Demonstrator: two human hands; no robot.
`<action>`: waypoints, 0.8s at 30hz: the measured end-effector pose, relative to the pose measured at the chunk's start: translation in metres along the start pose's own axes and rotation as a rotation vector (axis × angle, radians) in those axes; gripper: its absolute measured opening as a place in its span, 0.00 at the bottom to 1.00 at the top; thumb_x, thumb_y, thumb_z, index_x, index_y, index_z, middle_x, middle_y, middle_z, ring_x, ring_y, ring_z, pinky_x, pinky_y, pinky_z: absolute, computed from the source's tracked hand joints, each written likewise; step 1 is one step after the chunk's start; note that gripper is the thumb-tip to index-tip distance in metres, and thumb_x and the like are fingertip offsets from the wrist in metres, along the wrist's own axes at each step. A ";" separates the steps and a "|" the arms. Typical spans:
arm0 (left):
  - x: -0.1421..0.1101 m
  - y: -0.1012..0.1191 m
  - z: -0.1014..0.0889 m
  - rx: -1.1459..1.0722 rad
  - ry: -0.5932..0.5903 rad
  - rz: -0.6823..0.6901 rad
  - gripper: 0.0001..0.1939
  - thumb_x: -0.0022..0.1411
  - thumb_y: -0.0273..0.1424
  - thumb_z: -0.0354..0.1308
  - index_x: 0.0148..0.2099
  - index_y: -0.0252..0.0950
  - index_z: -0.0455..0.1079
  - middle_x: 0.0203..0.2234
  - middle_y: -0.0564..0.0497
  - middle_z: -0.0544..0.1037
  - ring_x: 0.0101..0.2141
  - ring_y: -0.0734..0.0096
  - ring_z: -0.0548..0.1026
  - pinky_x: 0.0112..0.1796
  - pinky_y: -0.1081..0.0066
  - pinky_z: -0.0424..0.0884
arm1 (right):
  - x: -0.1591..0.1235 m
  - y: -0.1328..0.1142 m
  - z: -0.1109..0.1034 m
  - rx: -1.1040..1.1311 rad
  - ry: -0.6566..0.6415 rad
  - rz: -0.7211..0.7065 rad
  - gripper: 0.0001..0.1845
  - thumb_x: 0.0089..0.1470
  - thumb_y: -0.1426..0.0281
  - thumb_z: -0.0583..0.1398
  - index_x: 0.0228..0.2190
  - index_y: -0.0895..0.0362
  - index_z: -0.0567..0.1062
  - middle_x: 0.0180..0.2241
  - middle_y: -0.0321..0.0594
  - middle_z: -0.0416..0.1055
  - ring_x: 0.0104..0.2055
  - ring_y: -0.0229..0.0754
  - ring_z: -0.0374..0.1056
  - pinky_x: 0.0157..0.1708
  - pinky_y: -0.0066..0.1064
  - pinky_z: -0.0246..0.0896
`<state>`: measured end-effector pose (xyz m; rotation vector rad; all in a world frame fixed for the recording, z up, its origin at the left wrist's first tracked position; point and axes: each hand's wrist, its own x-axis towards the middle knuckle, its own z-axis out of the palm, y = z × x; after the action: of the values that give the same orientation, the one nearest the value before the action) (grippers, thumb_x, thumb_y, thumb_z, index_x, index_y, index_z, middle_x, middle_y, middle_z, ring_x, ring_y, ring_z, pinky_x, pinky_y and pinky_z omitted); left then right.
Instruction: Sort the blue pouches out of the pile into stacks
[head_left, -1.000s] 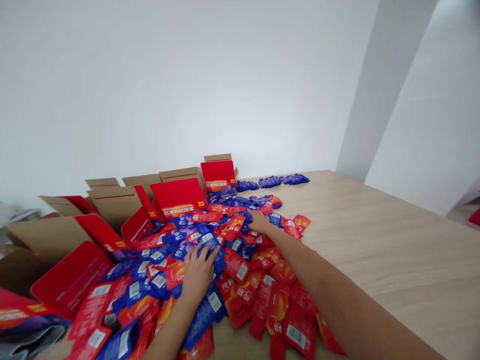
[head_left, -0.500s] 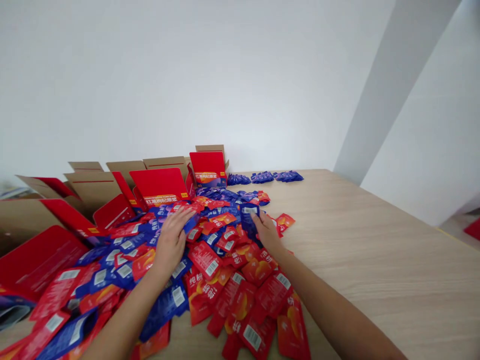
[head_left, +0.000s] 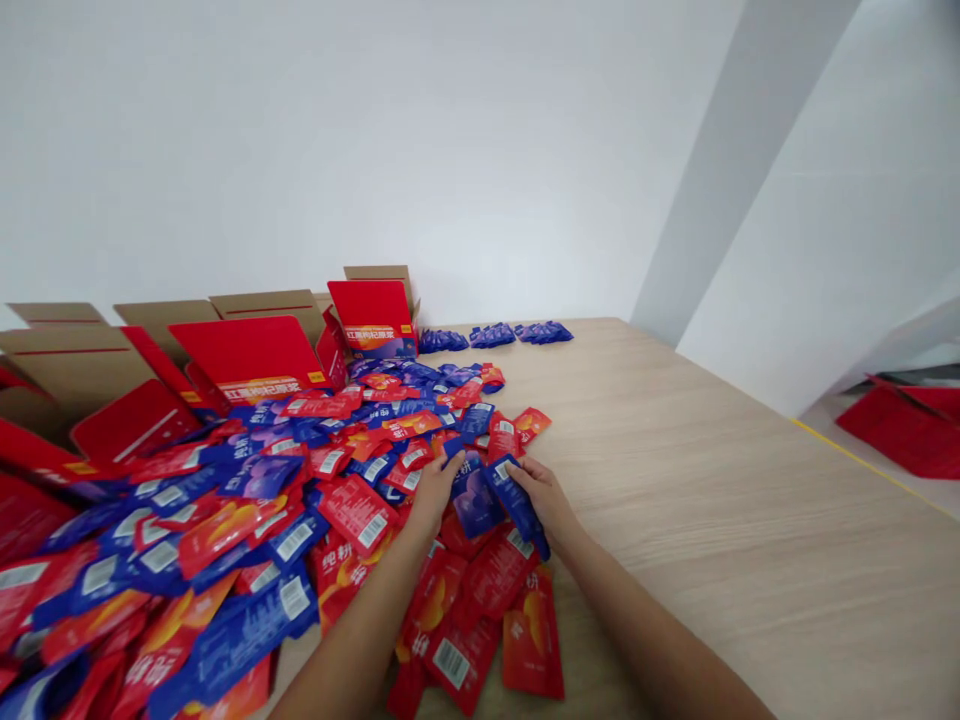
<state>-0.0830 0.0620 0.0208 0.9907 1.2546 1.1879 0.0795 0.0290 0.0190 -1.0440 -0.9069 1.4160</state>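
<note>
My left hand [head_left: 435,492] is closed on the edge of a blue pouch [head_left: 477,497], its purple fruit print facing me. Beside it, my right hand [head_left: 549,500] grips a blue pouch with a white label [head_left: 514,500]; other blue edges show under it, so it may be more than one. Both hands are close together, just above the right side of a loose pile of red pouches [head_left: 358,512] and blue pouches [head_left: 294,540]. The fingertips behind the pouches are partly hidden.
Open red cartons [head_left: 244,352] with brown flaps stand along the left and back, one carton [head_left: 373,318] at the far end. Three stacks of blue pouches [head_left: 491,335] lie by the wall. Wooden tabletop [head_left: 675,480] spreads right; a red bag-like object [head_left: 900,425] lies beyond its edge.
My left hand has moved right from the pile, now with a blue pouch, to meet my right hand. The right hand's blue pouch has come lower and nearer. The view has turned right.
</note>
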 end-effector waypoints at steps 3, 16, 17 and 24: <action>0.000 -0.004 0.001 0.082 -0.026 0.027 0.18 0.42 0.46 0.63 0.23 0.34 0.70 0.16 0.54 0.73 0.21 0.70 0.70 0.26 0.71 0.65 | 0.002 0.017 -0.005 -0.080 -0.020 -0.015 0.17 0.43 0.55 0.63 0.25 0.57 0.72 0.19 0.30 0.67 0.20 0.34 0.59 0.22 0.27 0.54; 0.006 -0.014 -0.007 0.100 0.025 0.118 0.07 0.44 0.33 0.59 0.29 0.35 0.70 0.22 0.54 0.73 0.25 0.71 0.69 0.29 0.73 0.63 | -0.006 0.009 -0.003 0.036 0.082 -0.053 0.17 0.46 0.66 0.58 0.41 0.53 0.70 0.21 0.30 0.69 0.20 0.35 0.61 0.21 0.27 0.56; 0.006 -0.014 -0.008 0.108 0.018 0.122 0.07 0.45 0.33 0.59 0.26 0.35 0.69 0.21 0.55 0.72 0.24 0.72 0.68 0.29 0.73 0.62 | -0.006 0.006 -0.003 0.080 0.076 -0.030 0.14 0.45 0.67 0.57 0.37 0.54 0.72 0.23 0.32 0.70 0.22 0.36 0.63 0.22 0.27 0.58; 0.004 -0.012 -0.007 0.028 -0.022 0.084 0.10 0.43 0.37 0.62 0.26 0.34 0.71 0.19 0.56 0.72 0.22 0.73 0.67 0.27 0.73 0.62 | -0.014 -0.010 0.005 0.308 -0.128 0.036 0.17 0.38 0.70 0.64 0.36 0.56 0.75 0.28 0.38 0.76 0.26 0.38 0.69 0.28 0.29 0.63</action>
<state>-0.0893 0.0635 0.0080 1.0834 1.2254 1.2230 0.0783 0.0166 0.0310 -0.7479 -0.7339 1.6083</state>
